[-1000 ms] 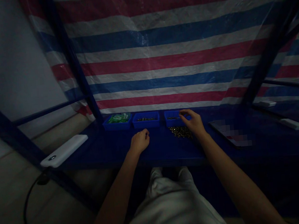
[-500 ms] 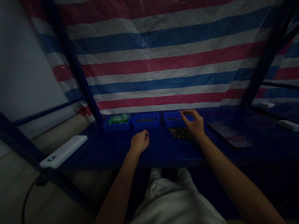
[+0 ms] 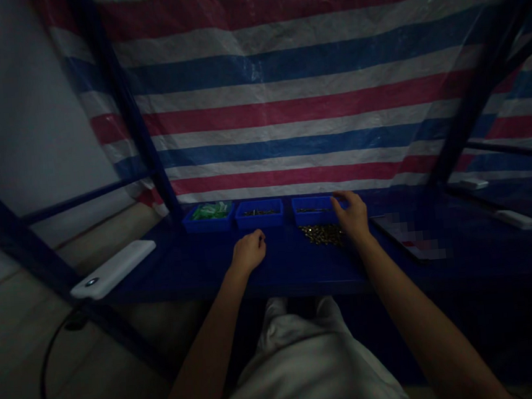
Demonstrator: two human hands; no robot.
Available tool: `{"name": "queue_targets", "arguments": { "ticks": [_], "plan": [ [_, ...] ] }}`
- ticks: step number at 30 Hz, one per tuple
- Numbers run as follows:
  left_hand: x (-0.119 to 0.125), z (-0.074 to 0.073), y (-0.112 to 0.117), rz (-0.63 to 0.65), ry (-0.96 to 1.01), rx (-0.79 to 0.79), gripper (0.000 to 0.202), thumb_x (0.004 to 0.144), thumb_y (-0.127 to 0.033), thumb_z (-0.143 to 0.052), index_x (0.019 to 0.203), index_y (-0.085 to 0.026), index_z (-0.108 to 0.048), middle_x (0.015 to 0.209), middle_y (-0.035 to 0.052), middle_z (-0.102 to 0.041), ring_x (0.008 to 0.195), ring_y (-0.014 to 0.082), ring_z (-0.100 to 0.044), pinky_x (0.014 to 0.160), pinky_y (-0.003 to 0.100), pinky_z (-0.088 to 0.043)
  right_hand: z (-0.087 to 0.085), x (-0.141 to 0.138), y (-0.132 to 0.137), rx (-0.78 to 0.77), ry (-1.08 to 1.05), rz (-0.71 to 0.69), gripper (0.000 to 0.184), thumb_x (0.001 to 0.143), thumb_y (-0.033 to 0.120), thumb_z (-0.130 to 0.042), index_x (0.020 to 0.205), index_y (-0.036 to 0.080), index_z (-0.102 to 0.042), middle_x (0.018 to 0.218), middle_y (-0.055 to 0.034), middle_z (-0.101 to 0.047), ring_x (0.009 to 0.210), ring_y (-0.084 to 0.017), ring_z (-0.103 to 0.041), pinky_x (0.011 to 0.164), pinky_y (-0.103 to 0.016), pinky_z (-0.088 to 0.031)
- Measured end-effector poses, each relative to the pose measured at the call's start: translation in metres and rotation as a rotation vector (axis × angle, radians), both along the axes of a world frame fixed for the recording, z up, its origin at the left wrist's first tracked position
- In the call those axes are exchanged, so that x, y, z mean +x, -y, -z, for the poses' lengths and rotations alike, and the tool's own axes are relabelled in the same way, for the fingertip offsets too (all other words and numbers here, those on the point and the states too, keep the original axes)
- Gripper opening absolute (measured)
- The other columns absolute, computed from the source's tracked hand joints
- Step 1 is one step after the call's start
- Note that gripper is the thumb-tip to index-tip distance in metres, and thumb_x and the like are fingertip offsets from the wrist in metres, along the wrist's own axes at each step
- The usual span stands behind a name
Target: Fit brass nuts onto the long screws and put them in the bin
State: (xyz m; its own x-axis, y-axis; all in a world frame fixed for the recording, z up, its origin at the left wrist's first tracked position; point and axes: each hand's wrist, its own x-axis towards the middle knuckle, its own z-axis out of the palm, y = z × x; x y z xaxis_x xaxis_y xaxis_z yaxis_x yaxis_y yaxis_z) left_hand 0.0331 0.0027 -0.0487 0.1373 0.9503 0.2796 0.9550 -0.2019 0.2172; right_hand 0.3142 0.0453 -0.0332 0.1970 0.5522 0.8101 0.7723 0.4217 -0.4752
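My left hand [image 3: 249,251] rests on the dark blue table [image 3: 197,267] as a closed fist; what it holds, if anything, is hidden. My right hand [image 3: 353,215] hovers at the right end of the right blue tray [image 3: 312,210], fingers curled at its rim, just beside a loose pile of small metal parts [image 3: 322,234] on the table. A middle blue tray [image 3: 260,213] holds a few dark small parts. The left blue tray [image 3: 210,215] holds green pieces.
A white power bank [image 3: 112,269] lies at the table's left edge with a cable hanging to the floor. A flat phone-like device [image 3: 409,236] lies right of my right hand. Blue frame posts [image 3: 122,106] and a striped tarp [image 3: 293,85] close the back.
My right hand has shifted to the right, from over the right tray's middle to its right end. The left hand has stayed put.
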Motion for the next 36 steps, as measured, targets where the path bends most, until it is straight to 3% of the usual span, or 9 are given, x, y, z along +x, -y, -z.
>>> {"name": "queue_targets", "arguments": {
  "ticks": [4,9,14,20,28,36],
  "plan": [
    [-0.001,-0.001,0.001,-0.003,0.002,-0.013,0.021,0.081,-0.024,-0.042,0.096,-0.024,-0.057,0.092,0.0022,-0.066,0.082,0.0160,-0.061,0.069,0.025,-0.042,0.002,0.008,0.018,0.011,0.035,-0.057,0.021,0.081,0.031,-0.046,0.092,0.019,-0.060,0.086,-0.0071,-0.063,0.079,-0.019,-0.056,0.077,-0.035,-0.044],
    [0.000,0.000,0.000,-0.008,-0.004,-0.015,0.021,0.081,-0.024,-0.042,0.096,-0.024,-0.057,0.092,0.0025,-0.066,0.080,0.0160,-0.061,0.068,0.025,-0.042,0.019,0.031,0.033,-0.110,0.170,-0.120,0.020,0.079,0.031,-0.048,0.089,0.019,-0.060,0.081,-0.0064,-0.062,0.073,-0.019,-0.056,0.074,-0.034,-0.045],
    [0.001,-0.002,0.002,-0.024,0.003,-0.032,0.022,0.081,-0.024,-0.042,0.097,-0.024,-0.057,0.091,0.0022,-0.066,0.082,0.0157,-0.060,0.070,0.024,-0.042,0.036,0.049,0.032,-0.285,0.215,-0.117,0.017,0.076,0.032,-0.050,0.081,0.020,-0.062,0.080,-0.0059,-0.064,0.075,-0.020,-0.058,0.073,-0.035,-0.046],
    [0.001,-0.002,0.003,-0.006,0.000,-0.013,0.022,0.081,-0.024,-0.042,0.096,-0.024,-0.057,0.090,0.0027,-0.066,0.081,0.0164,-0.061,0.069,0.025,-0.042,0.041,0.049,0.027,-0.354,0.287,-0.129,0.018,0.077,0.023,-0.050,0.085,0.019,-0.065,0.083,-0.0065,-0.062,0.074,-0.019,-0.058,0.072,-0.033,-0.046],
    [0.002,-0.003,0.004,-0.032,0.006,-0.030,0.022,0.081,-0.024,-0.043,0.097,-0.025,-0.058,0.091,0.0022,-0.066,0.084,0.0161,-0.060,0.072,0.025,-0.042,0.050,0.058,0.020,-0.429,0.359,0.021,0.019,0.077,0.017,-0.048,0.085,0.019,-0.066,0.086,-0.0077,-0.062,0.079,-0.020,-0.059,0.076,-0.032,-0.045],
    [0.000,0.000,0.002,-0.005,0.003,-0.001,0.022,0.081,-0.023,-0.042,0.096,-0.024,-0.058,0.090,0.0026,-0.066,0.082,0.0168,-0.061,0.070,0.025,-0.042,0.051,0.059,0.014,-0.437,0.363,0.132,0.018,0.077,0.027,-0.053,0.087,0.017,-0.064,0.088,-0.0096,-0.062,0.080,-0.021,-0.059,0.071,-0.032,-0.045]
  ]
}}
